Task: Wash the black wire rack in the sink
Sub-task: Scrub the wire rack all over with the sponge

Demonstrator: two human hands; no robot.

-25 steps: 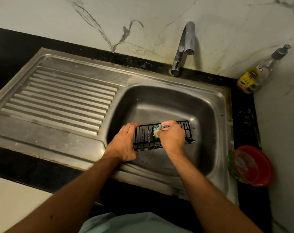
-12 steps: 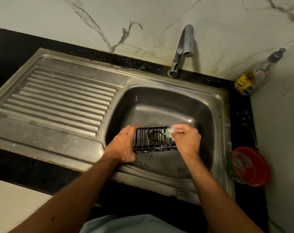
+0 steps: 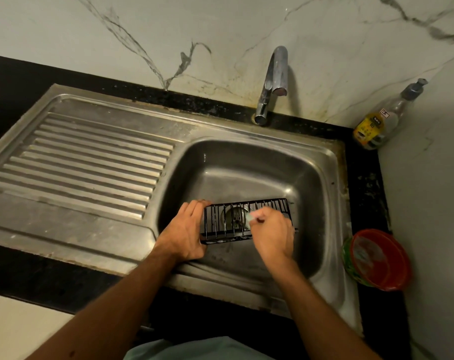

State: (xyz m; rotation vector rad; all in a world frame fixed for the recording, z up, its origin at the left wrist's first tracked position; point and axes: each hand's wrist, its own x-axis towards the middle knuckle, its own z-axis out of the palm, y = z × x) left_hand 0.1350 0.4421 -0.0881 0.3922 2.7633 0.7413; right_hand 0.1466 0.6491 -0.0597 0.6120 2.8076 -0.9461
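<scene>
From the head camera, the black wire rack (image 3: 242, 220) sits low inside the steel sink (image 3: 322, 178), over the drain, between the person's two hands. The left hand (image 3: 185, 233) grips the rack's left end, fingers curled over its edge. The right hand (image 3: 271, 233) is closed around a small pale scrubber (image 3: 250, 216), pressing it on the wires near the rack's middle. Beyond the hands stands the tap (image 3: 273, 81). Right of the right hand, on the dark counter, sit a red tub (image 3: 379, 259) and, farther back, a soap bottle (image 3: 381, 120).
</scene>
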